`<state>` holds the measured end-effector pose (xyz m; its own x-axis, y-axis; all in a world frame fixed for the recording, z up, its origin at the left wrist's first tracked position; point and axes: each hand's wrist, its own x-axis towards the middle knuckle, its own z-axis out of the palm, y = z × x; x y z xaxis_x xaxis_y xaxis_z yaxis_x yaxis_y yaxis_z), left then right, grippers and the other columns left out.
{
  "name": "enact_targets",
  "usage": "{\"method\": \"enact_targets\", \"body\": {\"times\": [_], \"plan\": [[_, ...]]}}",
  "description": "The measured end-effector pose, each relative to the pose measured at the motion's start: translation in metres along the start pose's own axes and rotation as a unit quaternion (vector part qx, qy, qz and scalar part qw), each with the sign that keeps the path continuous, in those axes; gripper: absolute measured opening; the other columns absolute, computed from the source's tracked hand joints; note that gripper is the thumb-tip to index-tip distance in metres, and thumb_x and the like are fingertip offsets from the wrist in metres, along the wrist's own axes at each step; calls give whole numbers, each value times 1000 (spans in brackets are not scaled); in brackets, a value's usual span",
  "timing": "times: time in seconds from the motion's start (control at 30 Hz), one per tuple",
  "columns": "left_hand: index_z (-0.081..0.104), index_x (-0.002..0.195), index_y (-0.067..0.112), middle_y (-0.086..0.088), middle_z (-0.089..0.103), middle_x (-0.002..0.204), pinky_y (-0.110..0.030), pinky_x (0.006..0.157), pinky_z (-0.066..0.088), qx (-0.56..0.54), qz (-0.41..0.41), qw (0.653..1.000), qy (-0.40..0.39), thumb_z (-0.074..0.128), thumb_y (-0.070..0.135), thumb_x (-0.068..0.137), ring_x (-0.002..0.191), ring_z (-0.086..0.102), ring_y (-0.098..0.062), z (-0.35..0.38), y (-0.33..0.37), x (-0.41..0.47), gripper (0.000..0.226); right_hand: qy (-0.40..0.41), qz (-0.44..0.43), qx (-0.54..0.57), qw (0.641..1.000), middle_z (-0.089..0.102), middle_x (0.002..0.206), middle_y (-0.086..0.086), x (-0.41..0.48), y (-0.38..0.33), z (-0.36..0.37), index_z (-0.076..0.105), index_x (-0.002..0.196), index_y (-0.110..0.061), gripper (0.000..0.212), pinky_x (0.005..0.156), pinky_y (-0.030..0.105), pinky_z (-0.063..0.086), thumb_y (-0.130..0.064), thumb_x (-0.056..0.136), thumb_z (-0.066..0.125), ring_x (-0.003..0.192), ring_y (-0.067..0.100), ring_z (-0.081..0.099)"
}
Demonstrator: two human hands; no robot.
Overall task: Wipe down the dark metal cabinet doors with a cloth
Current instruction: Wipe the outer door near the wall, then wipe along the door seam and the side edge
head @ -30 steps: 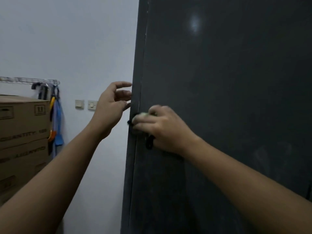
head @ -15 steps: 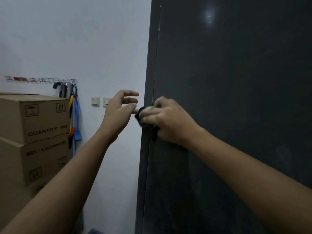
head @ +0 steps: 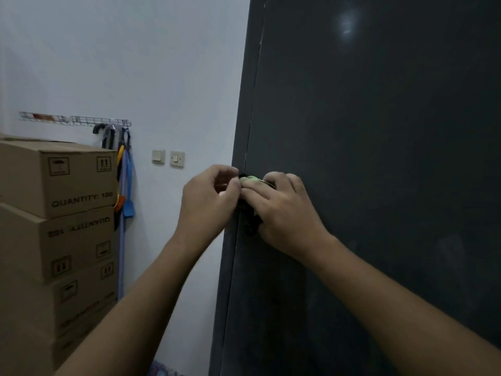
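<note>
The dark metal cabinet door [head: 379, 147] fills the right half of the view, its left edge running down the middle. My right hand [head: 282, 213] presses a small bunched cloth [head: 250, 179], dark with a pale green patch, against the door near that edge. Most of the cloth is hidden under my fingers; a dark fold hangs below my palm. My left hand [head: 208, 204] has come up against the cloth from the left, fingers curled and pinching at its top corner.
Several stacked cardboard boxes [head: 57, 229] stand at the left. Behind them a wire rack [head: 76, 120] on the white wall holds hanging tools, among them a blue-handled one [head: 127, 185]. Two wall switches [head: 168, 157] sit left of the cabinet edge.
My left hand moved right from open and apart to curled onto the cloth beside my right hand. The view swung left, showing more wall and boxes.
</note>
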<state>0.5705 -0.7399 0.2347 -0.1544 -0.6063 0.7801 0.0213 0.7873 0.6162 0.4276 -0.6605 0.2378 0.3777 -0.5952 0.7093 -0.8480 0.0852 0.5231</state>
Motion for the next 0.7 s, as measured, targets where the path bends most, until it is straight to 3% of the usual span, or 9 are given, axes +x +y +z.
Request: {"method": "enact_targets", "body": {"times": [0.07, 0.17, 0.27, 0.37, 0.47, 0.57, 0.7], "plan": [[63, 125, 20, 9, 66, 109, -12, 88, 49, 17, 12, 1000, 16, 53, 23, 100, 99, 61, 3, 14, 9, -16, 27, -12, 27, -41, 999, 52, 143, 2, -12, -2, -2, 50, 138, -16, 57, 91, 45, 34, -26, 82, 57, 117, 27, 48], [51, 140, 15, -1, 55, 134, -15, 100, 37, 46, 21, 998, 37, 41, 30, 105, 121, 51, -7, 45, 17, -42, 40, -40, 49, -22, 998, 46, 146, 7, -32, 7, -12, 45, 141, -14, 62, 97, 46, 32, -40, 84, 47, 124, 26, 48], [35, 151, 10, -5, 31, 153, 2, 101, 22, -5, 4, 998, 63, 39, 24, 105, 133, 32, 0, 88, 25, -71, 48, -109, -13, 24, 994, 39, 145, -1, -49, 31, -33, 39, 143, -18, 69, 108, 43, 21, -30, 77, 54, 134, 20, 38], [25, 154, 5, -12, 19, 157, 0, 108, 15, -31, 14, 994, 99, 41, 21, 102, 141, 23, -7, 124, 32, -85, 56, -187, -59, 72, 978, 31, 149, -10, -69, 74, -67, 33, 146, -33, 76, 114, 38, 7, -35, 75, 60, 145, 14, 18], [29, 152, 6, -14, 23, 152, 0, 106, 15, -41, 2, 989, 141, 48, 31, 95, 137, 27, -8, 141, 48, -76, 65, -138, -25, 33, 990, 41, 147, -2, -99, 134, -111, 54, 131, -45, 57, 111, 45, 13, -42, 74, 54, 144, 26, 25], [33, 147, 0, -19, 31, 144, -5, 108, 20, -33, 82, 986, 145, 70, 26, 89, 126, 27, 10, 160, 78, -68, 74, -51, 62, -47, 996, 45, 145, 8, -133, 196, -153, 60, 131, -31, 53, 111, 51, 21, -42, 80, 50, 137, 35, 35], [50, 137, 1, -12, 54, 135, -32, 113, 32, 35, 234, 968, 81, 73, 20, 85, 129, 47, -18, 201, 115, -71, 60, -2, 153, -135, 979, 38, 151, 10, -177, 255, -196, 51, 141, -23, 60, 114, 61, 17, -47, 86, 46, 141, 38, 31]]}}
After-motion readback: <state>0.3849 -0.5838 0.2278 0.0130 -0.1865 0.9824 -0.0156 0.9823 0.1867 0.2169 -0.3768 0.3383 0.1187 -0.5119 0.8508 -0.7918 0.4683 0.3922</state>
